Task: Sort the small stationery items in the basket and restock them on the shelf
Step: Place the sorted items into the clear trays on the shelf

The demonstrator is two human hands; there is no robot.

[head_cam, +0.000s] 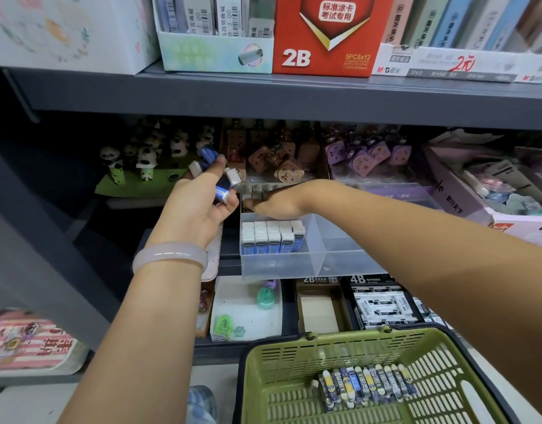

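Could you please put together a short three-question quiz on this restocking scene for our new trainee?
1. True or false: the left hand holds several blue-sleeved erasers.
2. Where is the right hand?
A. inside the green basket
B. at the back rim of the clear plastic bin
C. on the red 2B box
3. Fill in: the erasers already in the clear bin stand in its ____ compartment, as the camera sees it.

Key: 1 true. 2 B. 3 left; the compartment beside it looks empty. What the right hand's fingers hold, if anything, cannot be seen.
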